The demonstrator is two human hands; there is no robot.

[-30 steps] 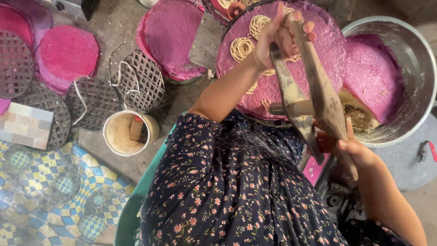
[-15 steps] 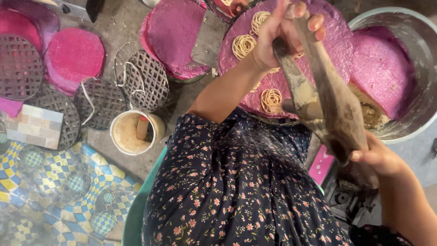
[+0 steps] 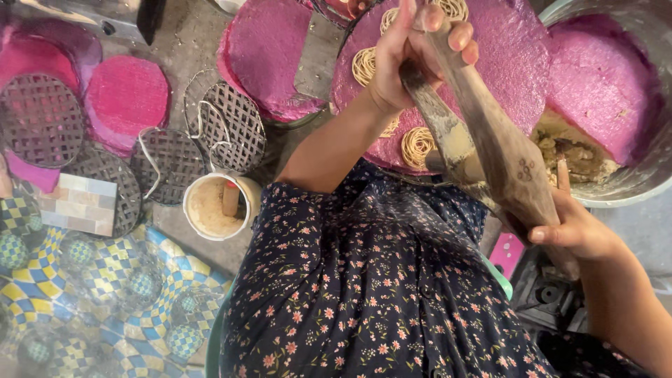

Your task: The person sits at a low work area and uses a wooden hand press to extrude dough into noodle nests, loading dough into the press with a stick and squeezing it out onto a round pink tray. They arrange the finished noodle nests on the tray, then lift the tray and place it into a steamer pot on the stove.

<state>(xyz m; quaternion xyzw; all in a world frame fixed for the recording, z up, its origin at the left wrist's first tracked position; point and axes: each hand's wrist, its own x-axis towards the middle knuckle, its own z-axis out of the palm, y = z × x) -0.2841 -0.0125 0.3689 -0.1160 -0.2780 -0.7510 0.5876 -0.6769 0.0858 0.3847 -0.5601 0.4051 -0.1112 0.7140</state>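
wooden press nearer, lower

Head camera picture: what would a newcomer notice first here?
First, the wooden press in the middle, gripped by the left hand at its top and the right hand lower down. Behind it lies a bright pink round mat with noodle coils; at right is a metal basin.
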